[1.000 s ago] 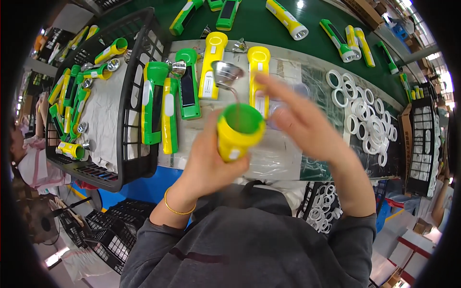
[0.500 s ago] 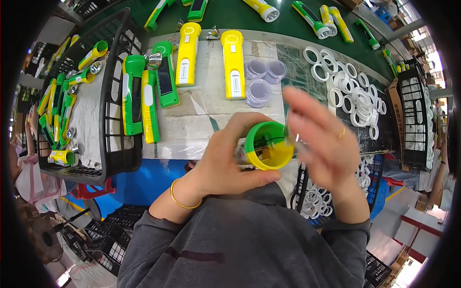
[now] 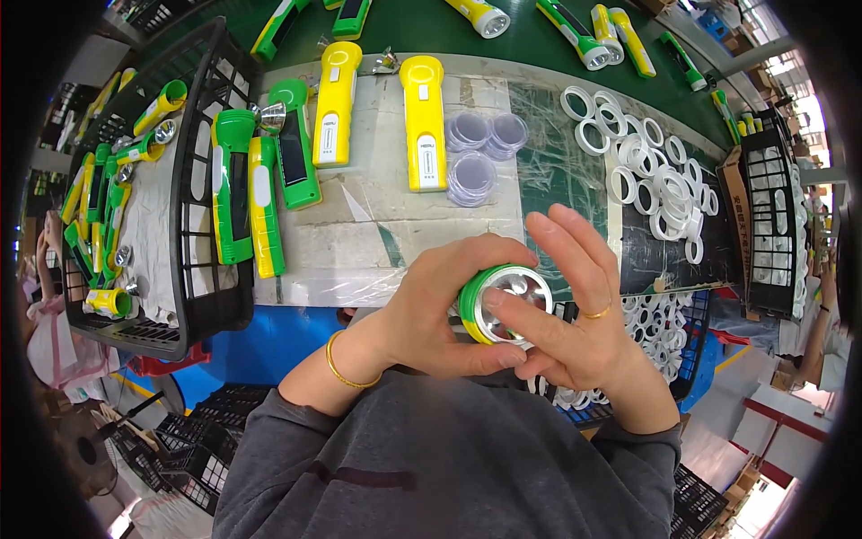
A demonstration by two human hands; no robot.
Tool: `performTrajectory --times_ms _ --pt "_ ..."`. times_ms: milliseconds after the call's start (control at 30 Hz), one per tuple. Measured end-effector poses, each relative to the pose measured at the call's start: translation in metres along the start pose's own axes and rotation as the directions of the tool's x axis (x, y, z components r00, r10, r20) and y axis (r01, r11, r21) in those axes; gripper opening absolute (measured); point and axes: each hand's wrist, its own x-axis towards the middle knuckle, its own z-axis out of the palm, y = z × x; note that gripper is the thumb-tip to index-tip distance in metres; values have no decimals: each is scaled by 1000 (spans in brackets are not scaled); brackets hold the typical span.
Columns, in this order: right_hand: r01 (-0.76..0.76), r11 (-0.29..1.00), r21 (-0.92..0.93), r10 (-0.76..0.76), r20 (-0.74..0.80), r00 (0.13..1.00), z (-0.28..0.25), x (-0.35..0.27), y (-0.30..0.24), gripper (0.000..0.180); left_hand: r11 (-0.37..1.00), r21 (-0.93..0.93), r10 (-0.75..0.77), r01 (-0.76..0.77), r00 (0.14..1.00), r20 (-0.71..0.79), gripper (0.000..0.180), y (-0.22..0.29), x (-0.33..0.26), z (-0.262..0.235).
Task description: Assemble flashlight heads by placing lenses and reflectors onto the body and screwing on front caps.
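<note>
My left hand (image 3: 440,310) grips a green and yellow flashlight (image 3: 498,301) by its head, with the round end facing up at me. A silver reflector with several small holes sits inside that head. My right hand (image 3: 575,314) rests on the rim, its thumb pressing on the reflector's face and its fingers spread above. Both hands hover close to my chest, just off the near edge of the white work mat (image 3: 377,216).
Yellow and green flashlight bodies (image 3: 422,121) lie in a row on the mat. Clear round lenses (image 3: 476,148) are stacked mid-table, white rings (image 3: 651,175) are piled at the right. A black basket (image 3: 135,198) of flashlights stands at the left. A green conveyor (image 3: 530,40) carries more flashlights.
The flashlight head was an empty green cup a second ago; a silver reflector now sits in it. The hands have shifted right and closer to my chest, right thumb now pressing on it.
</note>
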Motion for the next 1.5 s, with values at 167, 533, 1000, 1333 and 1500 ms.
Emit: performTrajectory --times_ms 167,533,1000,1333,1500 --pt "44 998 -34 -43 26 999 6 -1 8 44 992 -107 -74 65 994 -81 65 2 -5 7" --pt "-45 993 113 51 -50 997 13 -1 14 32 971 -227 -65 80 995 75 69 -9 -3 -2" --pt "-28 998 -52 31 59 998 5 7 12 34 969 -238 -83 73 996 -33 63 -14 -12 4" --pt "90 951 -295 -84 35 996 3 7 9 32 945 -258 -217 200 975 -42 48 0 -4 0" --pt "146 932 -332 -192 -110 975 4 4 7 33 973 -209 -105 102 994 -2 55 -5 -4 0"
